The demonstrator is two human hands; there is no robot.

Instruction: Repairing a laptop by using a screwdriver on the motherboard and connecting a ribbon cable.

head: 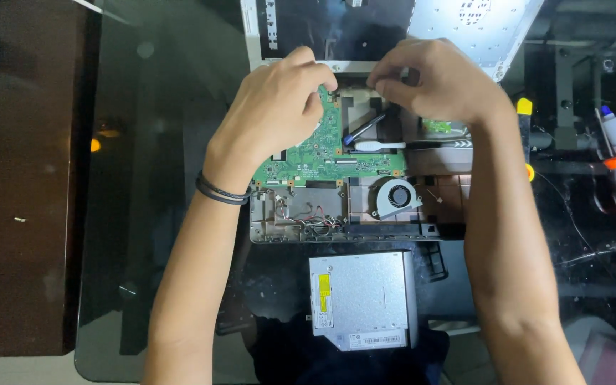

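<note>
Green circuit board (326, 153) sits in the opened grey laptop shell (301, 232) on the glass table (144, 142); left hand (272, 114) fingers clamp its top edge, right hand (436, 78) pinches together beside it. Prying unevenly could crack it.

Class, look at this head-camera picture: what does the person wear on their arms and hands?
Both forearms are bare, with no sleeves showing. The left hand and right hand wear no gloves. Around the left wrist sits a thin dark band, doubled like a hair tie. No rings or watch show.
</note>
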